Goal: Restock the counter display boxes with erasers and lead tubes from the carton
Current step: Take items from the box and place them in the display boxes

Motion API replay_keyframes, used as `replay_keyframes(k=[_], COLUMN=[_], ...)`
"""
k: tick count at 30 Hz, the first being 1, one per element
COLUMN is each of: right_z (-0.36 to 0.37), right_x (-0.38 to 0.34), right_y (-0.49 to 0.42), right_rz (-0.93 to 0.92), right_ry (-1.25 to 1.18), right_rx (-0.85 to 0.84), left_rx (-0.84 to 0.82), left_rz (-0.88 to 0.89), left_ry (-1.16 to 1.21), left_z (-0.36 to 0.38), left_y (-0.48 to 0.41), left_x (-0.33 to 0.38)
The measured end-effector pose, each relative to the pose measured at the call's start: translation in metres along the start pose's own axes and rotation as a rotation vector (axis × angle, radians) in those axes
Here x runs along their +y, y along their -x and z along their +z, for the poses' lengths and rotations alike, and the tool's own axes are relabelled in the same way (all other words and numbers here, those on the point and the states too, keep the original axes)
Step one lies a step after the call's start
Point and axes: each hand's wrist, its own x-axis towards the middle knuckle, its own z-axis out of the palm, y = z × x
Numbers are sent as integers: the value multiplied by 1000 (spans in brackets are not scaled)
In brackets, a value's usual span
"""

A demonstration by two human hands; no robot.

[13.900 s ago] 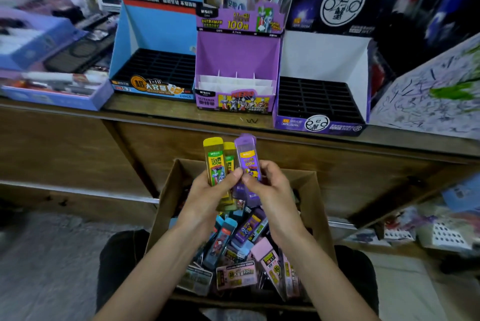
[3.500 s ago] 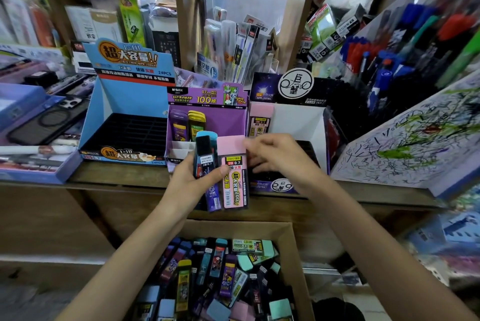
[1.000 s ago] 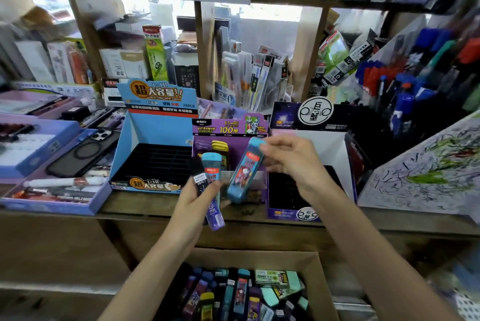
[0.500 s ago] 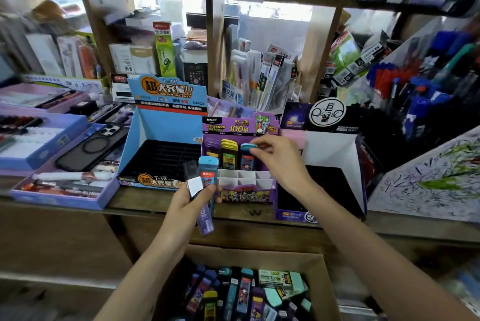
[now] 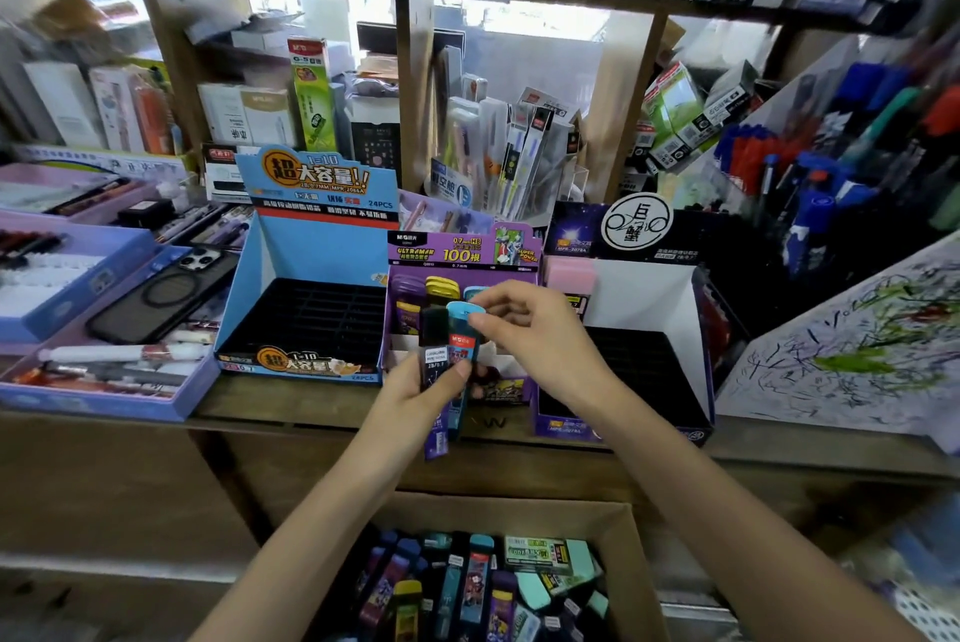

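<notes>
My left hand (image 5: 410,394) grips a small bundle of lead tubes in front of the purple display box (image 5: 462,251): a black tube (image 5: 434,347), a blue-capped tube (image 5: 464,329) and a purple one low down. My right hand (image 5: 535,334) pinches the top of the blue-capped tube. In the purple box's back row stand a purple tube (image 5: 407,301), a yellow tube (image 5: 441,289) and a blue one, partly hidden. A pink eraser (image 5: 569,280) stands in the white-walled display box (image 5: 649,298). The open carton (image 5: 621,522) below holds several tubes and erasers (image 5: 535,550).
A blue display box (image 5: 311,246) with a bare black grid sits left of the purple one. Trays with a phone case (image 5: 161,293) and pens lie at the far left. A scribbled test pad (image 5: 852,350) leans at the right. Shelves of stock rise behind the wooden counter (image 5: 291,399).
My right hand left the blue tube in the purple box's back row and came back to the bundle, now pinching the blue-capped tube. My left hand lifted the bundle closer to the box.
</notes>
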Motion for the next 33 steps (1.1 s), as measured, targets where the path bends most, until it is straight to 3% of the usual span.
replay_keyframes(k=[4, 9, 17, 26, 33], right_z=[-16, -32, -21, -19, -8], right_x=[-9, -14, 3, 9, 27], right_y=[-11, -26, -34, -42, -39], right_rz=[-27, -101, -116, -252, -165], right_ry=[-122, -70, 119, 271, 370], right_rx=[102, 227, 268, 317, 191], left_rx=[103, 156, 72, 62, 37], left_rz=[-49, -17, -79, -10, 8], left_ry=[93, 139, 318, 147, 44], left_z=[-7, -23, -32, -35, -40], left_y=[0, 6, 17, 20, 19], left_x=[-6, -9, -1, -2, -3])
